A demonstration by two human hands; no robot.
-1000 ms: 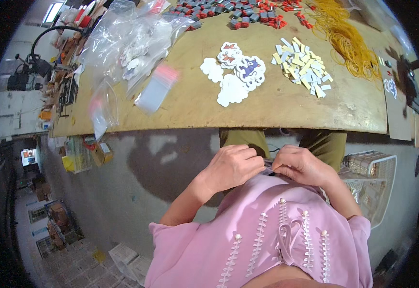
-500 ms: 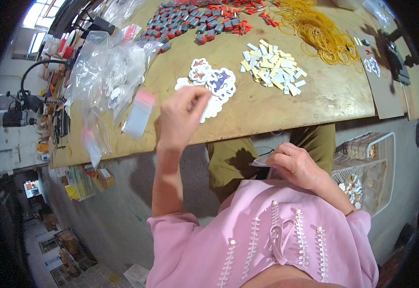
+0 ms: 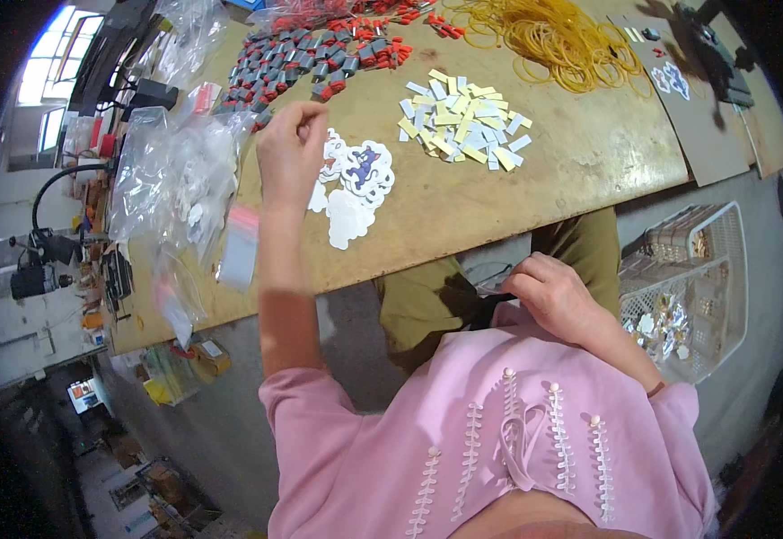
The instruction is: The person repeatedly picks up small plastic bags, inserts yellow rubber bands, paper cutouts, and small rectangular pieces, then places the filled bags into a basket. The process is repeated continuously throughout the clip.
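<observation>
My left hand (image 3: 291,148) is over the table with its fingers pinched together, just nearer than a spread of small grey and red pieces (image 3: 288,65). Whatever sits between its fingertips, if anything, is hidden. Right beside that hand lies a heap of white-edged cutouts with printed animal figures (image 3: 365,171), and blank white cutouts (image 3: 348,220) are at its near side. Low over my lap, my right hand (image 3: 549,292) is closed on a small clear plastic bag (image 3: 488,274), whose edge shows beyond the fingers.
A pile of pale yellow and grey-white strips (image 3: 463,121) lies mid-table, with yellow rubber bands (image 3: 562,45) behind. Large clear bags (image 3: 171,180) and a stack of small zip bags (image 3: 239,251) lie at the left. A white plastic basket (image 3: 724,296) stands at the right below the table edge.
My left hand has moved from over the cutouts, away and to the left, toward the grey and red pieces. My right hand stays over my lap. The whole view has shifted slightly.
</observation>
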